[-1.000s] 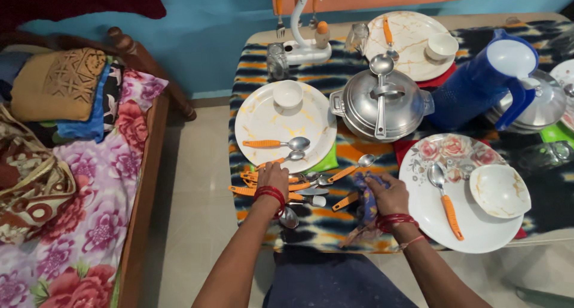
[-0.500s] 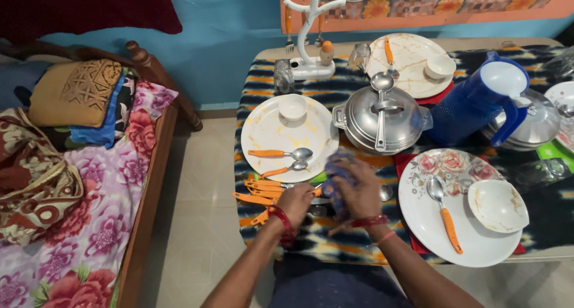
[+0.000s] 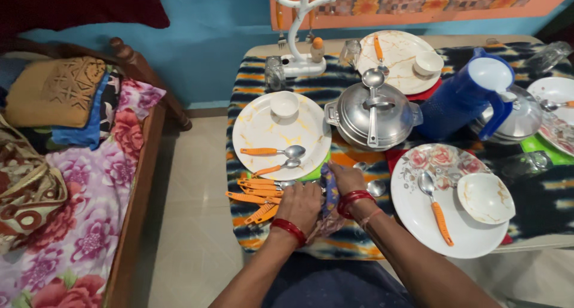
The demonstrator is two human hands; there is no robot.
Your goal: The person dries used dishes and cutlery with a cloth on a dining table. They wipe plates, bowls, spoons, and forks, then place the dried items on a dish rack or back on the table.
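Your left hand (image 3: 301,204) is lying knuckles-up over the pile of orange-handled steel spoons (image 3: 258,194) at the near edge of the striped blue, black and orange tablecloth (image 3: 281,233), and whether its fingers are closing on one you cannot tell. Your right hand (image 3: 345,177) is clenching the crumpled blue and purple cloth (image 3: 328,195), pressed between both hands just below the white marbled round plate (image 3: 263,128).
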